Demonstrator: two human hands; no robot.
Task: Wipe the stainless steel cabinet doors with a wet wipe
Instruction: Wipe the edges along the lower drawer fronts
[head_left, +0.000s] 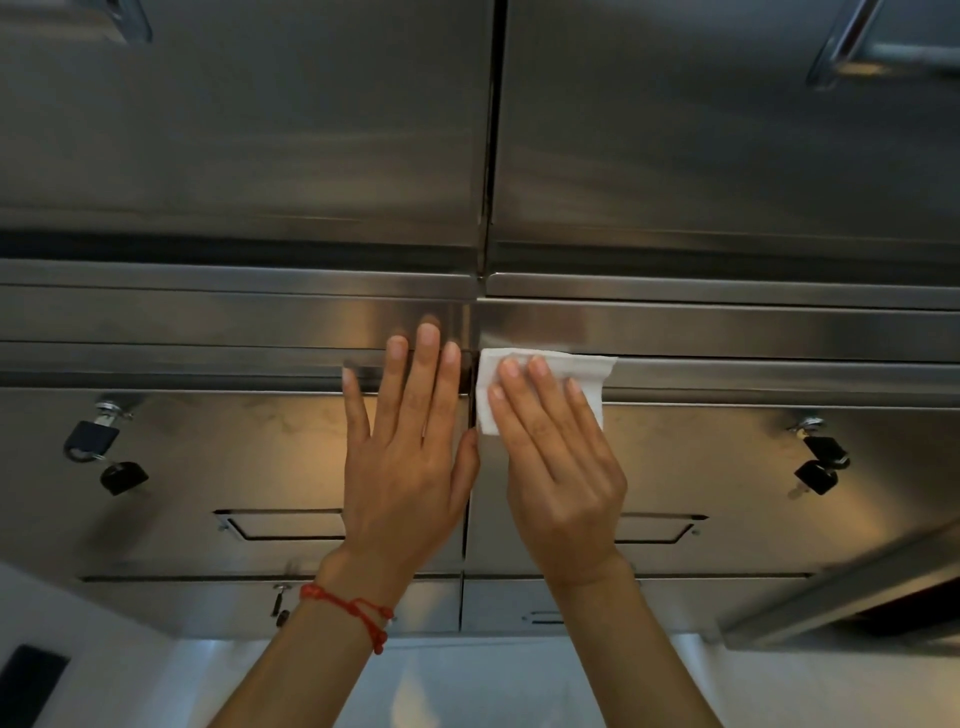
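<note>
A red cord (358, 610) is circling the left wrist at the bottom of the view, nearest the camera. Above it the left hand (410, 457) is lying flat on the left door (234, 457), fingers straight and a little spread, thumb along the seam (470, 415) between the doors. It is holding nothing; it is probably bracing the person, or steadying that door against the push of the wiping.

Just across the seam, the right hand (561, 467) is pressing the wipe (540, 384) against the top left corner of the right door (727, 467). The fingers are straight and close together on top of it, not curled round it. The white wipe is folded to a pad, and a flat palm is likely spreading the pressure evenly. Its upper edge is lying over the ledge (753, 374) above the door, so this stroke is probably taking in the door's top edge next to the seam.

Further out, a black padlock (91, 436) with a key is hanging at the left door's upper left corner, and another padlock (823, 457) at the right door's upper right corner. A recessed pull (280, 525) is sitting in the left door, partly behind the left wrist.

Beyond the ledge, two taller upper doors (260, 145) are rising to the top of the view, blurred, with smears that I judge are still waiting for the wipe.
</note>
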